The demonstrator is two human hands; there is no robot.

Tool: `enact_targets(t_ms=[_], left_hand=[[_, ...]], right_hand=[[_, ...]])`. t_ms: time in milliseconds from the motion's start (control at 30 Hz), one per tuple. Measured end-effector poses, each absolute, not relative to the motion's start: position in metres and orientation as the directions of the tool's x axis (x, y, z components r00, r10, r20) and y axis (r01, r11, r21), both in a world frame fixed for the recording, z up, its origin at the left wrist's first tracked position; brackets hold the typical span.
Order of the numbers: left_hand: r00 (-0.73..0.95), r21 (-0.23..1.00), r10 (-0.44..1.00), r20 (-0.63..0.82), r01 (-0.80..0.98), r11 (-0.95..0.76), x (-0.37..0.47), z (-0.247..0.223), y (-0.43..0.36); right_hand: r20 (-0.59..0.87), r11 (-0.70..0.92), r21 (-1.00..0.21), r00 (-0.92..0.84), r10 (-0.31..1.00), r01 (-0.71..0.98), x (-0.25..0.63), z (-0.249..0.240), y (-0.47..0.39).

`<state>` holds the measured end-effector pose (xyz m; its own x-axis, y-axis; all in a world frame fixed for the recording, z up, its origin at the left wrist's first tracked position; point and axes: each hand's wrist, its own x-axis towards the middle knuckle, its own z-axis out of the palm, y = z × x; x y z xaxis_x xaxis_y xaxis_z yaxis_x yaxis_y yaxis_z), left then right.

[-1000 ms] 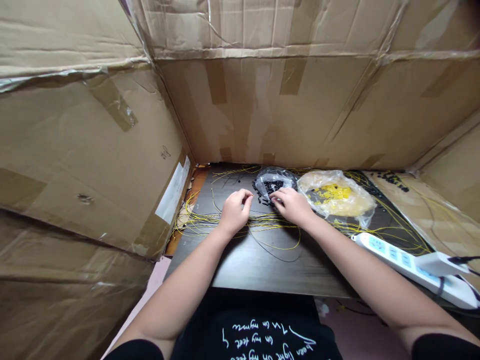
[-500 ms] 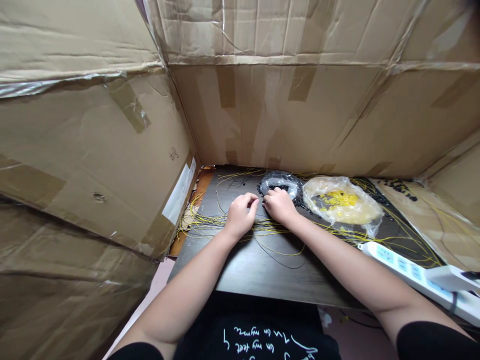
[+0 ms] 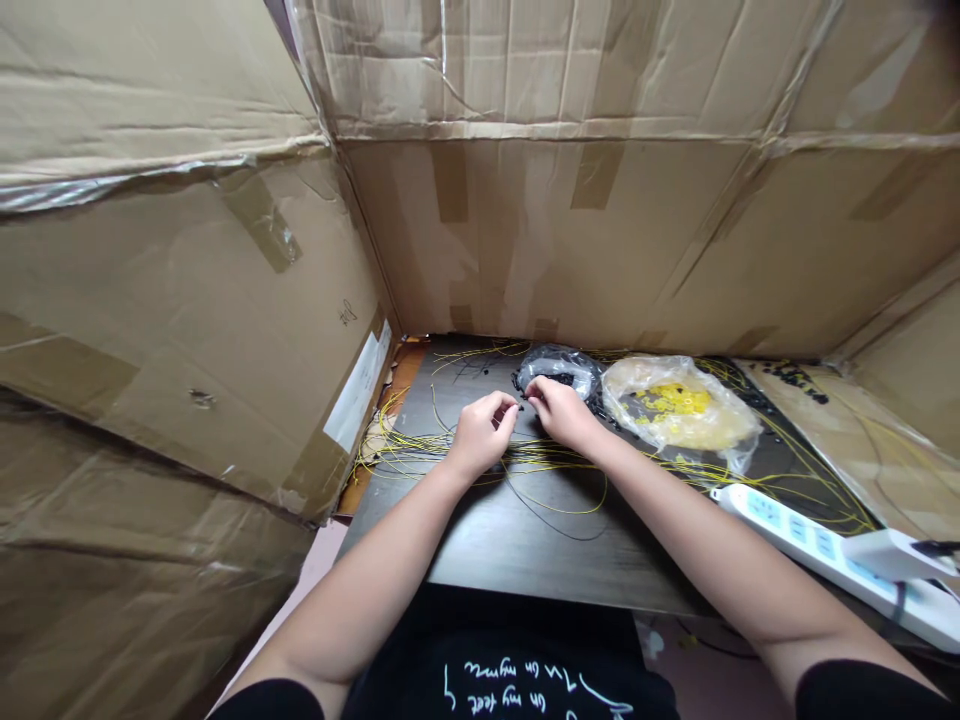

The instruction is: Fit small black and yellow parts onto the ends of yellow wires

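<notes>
My left hand [image 3: 484,437] is closed in a pinch above the wires, with a thin wire at its fingertips. A tiny dark bit shows at the tip of that pinch. Just to the right, my right hand [image 3: 561,412] has its thumb and fingers pinched together over what looks like a small black part, mostly hidden. A small gap separates the two hands. Beneath them, a bundle of yellow and black wires [image 3: 420,445] runs across the dark table [image 3: 480,550]. Behind my right hand lies a clear plastic bag [image 3: 581,362] of small black parts.
Right of the hands sits another clear bag [image 3: 720,430] with small yellow parts [image 3: 675,398]. A white power strip [image 3: 795,530] with a plugged-in adapter [image 3: 892,553] lies at the right. Cardboard walls [image 3: 525,240] enclose the table at the back and sides.
My right hand has drawn back slightly from the bag of black parts, and its fingers have turned toward my left hand. My left hand has stayed nearly in place.
</notes>
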<state>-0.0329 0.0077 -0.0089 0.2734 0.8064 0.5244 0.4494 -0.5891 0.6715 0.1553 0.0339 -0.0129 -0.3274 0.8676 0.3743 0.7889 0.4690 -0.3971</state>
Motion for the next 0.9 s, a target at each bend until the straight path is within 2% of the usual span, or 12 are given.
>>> enact_targets(t_ms=[100,200,300,367,467,567,733,900], left_hand=[[0.37,0.662,0.784,0.498,0.422,-0.62,-0.03,-0.005,0.01],[0.445,0.648,0.759,0.476,0.406,-0.644,-0.02,0.004,0.013],[0.448,0.753,0.796,0.407,0.328,-0.57,-0.004,0.009,0.02],[0.421,0.858,0.838,0.348,0.218,-0.466,0.005,0.008,0.028],[0.38,0.939,0.88,0.287,0.068,-0.336,0.01,0.0,0.04],[0.341,0.936,0.892,0.296,0.082,-0.342,0.003,-0.009,0.044],[0.366,0.798,0.839,0.403,0.308,-0.518,-0.008,-0.013,0.03],[0.469,0.676,0.76,0.451,0.377,-0.634,-0.008,-0.007,0.018]], right_hand=[[0.458,0.467,-0.523,-0.228,0.86,0.713,0.167,-0.016,0.023],[0.401,0.377,-0.716,-0.096,0.911,0.587,0.175,-0.018,0.012],[0.247,0.246,-0.921,-0.036,0.968,0.302,0.18,-0.022,0.007],[0.224,0.224,-0.959,-0.018,0.974,0.176,0.181,-0.025,0.007],[0.337,0.329,-0.916,-0.007,0.942,0.229,0.18,-0.03,0.009],[0.453,0.449,-0.809,-0.084,0.887,0.38,0.175,-0.031,0.009],[0.582,0.523,-0.654,-0.079,0.809,0.546,0.167,-0.021,-0.002],[0.618,0.621,-0.496,-0.255,0.744,0.607,0.167,-0.018,-0.011]])
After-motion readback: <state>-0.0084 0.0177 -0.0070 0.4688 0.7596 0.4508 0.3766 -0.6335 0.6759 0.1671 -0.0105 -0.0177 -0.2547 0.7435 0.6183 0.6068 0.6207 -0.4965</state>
